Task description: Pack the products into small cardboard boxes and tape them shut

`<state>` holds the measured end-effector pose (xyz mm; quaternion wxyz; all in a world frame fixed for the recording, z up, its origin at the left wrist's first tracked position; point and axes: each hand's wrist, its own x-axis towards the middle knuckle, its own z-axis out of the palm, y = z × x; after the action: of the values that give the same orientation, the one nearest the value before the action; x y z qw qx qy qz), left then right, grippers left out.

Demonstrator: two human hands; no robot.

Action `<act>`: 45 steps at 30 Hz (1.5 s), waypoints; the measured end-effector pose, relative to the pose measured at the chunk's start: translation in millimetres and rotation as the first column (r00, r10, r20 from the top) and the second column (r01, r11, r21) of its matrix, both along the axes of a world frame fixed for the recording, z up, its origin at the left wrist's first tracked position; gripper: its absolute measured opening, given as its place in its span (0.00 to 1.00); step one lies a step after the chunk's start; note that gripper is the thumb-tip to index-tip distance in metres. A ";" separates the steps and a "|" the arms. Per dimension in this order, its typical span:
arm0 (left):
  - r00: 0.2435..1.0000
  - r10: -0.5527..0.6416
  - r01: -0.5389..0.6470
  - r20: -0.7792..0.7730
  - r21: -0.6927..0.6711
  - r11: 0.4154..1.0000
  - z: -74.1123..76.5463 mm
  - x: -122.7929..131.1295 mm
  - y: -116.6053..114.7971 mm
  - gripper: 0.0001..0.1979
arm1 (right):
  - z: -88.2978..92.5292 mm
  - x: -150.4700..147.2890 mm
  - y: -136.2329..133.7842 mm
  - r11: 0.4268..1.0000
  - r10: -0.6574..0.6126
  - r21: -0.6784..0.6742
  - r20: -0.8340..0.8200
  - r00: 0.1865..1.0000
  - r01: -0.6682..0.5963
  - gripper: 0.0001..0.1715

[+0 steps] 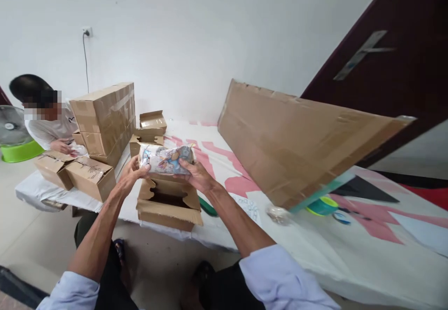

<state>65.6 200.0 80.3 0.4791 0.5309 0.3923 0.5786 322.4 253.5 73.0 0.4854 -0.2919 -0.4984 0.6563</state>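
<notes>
Between my two hands is a clear plastic packet (167,159) with a colourful printed pattern, held level at both ends. My left hand (132,172) grips its left end, thumb on the near face. My right hand (198,173) closes on the right end, thumb also in front. Just below and nearer to me stands an open cardboard box (168,214) with its flaps up; its inside is dark and I cannot make out any contents. Behind the packet sits another open carton (135,145), partly hidden by it.
Taped boxes (105,114) are stacked at the left, with closed cartons (91,177) before them. A co-worker (49,123) sits beyond. A large cardboard sheet (297,137) leans across the table's right side. A teal tape roll (322,206) and a small clear bundle (278,214) lie near it.
</notes>
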 end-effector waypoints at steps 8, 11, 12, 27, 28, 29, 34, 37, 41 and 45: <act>0.999 0.055 -0.055 -0.003 -0.145 0.988 -19.3 2.7 27.7 0.28 | -23.5 -15.8 24.0 0.969 -0.243 -0.049 0.004 0.970 0.243 0.25; 0.997 0.073 -0.072 0.002 -0.177 0.982 -27.0 2.2 33.1 0.28 | -32.3 -19.0 25.6 0.967 -0.235 -0.090 0.033 0.971 0.238 0.21; 0.997 0.082 -0.080 0.004 -0.185 0.979 -29.3 1.7 34.0 0.28 | -35.0 -19.8 25.3 0.966 -0.236 -0.099 0.040 0.971 0.238 0.20; 0.994 0.034 -0.037 0.102 0.030 0.999 24.8 -7.4 40.0 0.31 | 14.2 -14.2 41.4 0.940 -0.321 0.137 0.036 0.946 0.314 0.25; 0.994 0.031 -0.040 0.105 0.090 0.995 34.7 -7.2 40.0 0.31 | 25.5 -12.5 44.3 0.924 -0.335 0.204 0.025 0.942 0.323 0.26; 0.994 0.029 -0.044 0.103 0.150 0.988 44.5 -6.6 39.7 0.31 | 36.8 -11.0 46.6 0.908 -0.341 0.263 0.012 0.940 0.326 0.27; 0.996 0.058 -0.074 0.061 0.312 0.947 78.7 -2.7 36.8 0.31 | 78.8 -4.7 48.0 0.873 -0.287 0.397 -0.052 0.956 0.284 0.35; 0.996 0.080 -0.091 0.046 0.338 0.937 83.6 -1.3 36.9 0.31 | 87.8 -2.6 44.9 0.872 -0.261 0.413 -0.059 0.964 0.261 0.35; 0.993 0.105 -0.116 0.052 0.324 0.939 75.5 -1.9 42.5 0.32 | 83.2 -3.9 48.7 0.881 -0.248 0.397 -0.073 0.966 0.256 0.34; 0.989 0.142 -0.148 0.042 0.231 0.962 53.6 -6.9 57.1 0.35 | 59.8 -7.1 64.4 0.921 -0.230 0.311 -0.050 0.972 0.234 0.31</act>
<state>58.7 257.1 133.9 0.3748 0.5460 0.3533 0.6608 315.3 317.9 132.8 0.6032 -0.2636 -0.5555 0.5080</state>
